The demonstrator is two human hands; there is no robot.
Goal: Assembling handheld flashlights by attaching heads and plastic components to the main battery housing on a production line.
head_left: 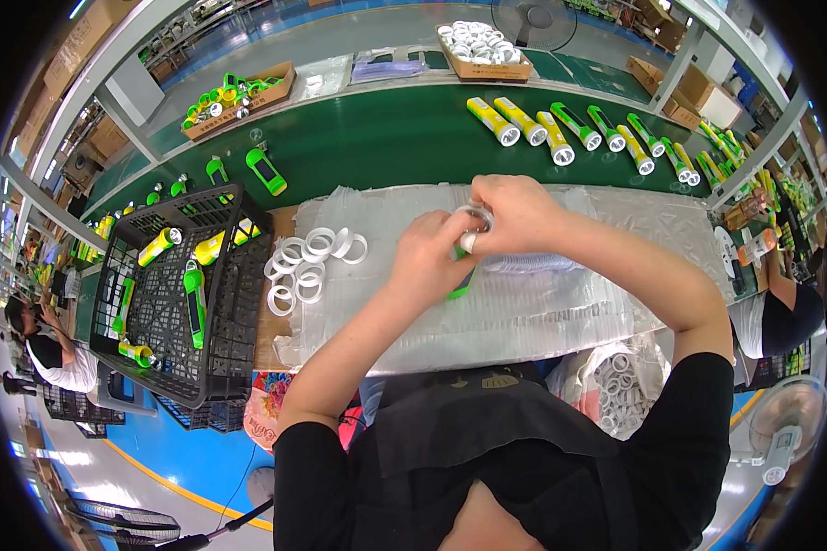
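Note:
Over the middle of the bench, my left hand (429, 253) is closed round a green flashlight (460, 284), most of which the fingers hide. My right hand (521, 213) meets it at the upper end, its fingers pinching a pale ring-like piece (477, 217) there. Whether that piece is seated on the flashlight I cannot tell. Beneath both hands spreads a layer of clear plastic sheeting (560, 317). Left of my left hand lies a loose cluster of white rings (309, 275), some overlapping.
A black crate (213, 340) holding several flashlights stands at the left. Across the green belt (377, 138) lie more green and yellow flashlights (560, 138). Beyond it sit a box of white rings (492, 69) and a box of flashlight parts (280, 92). People work at both sides.

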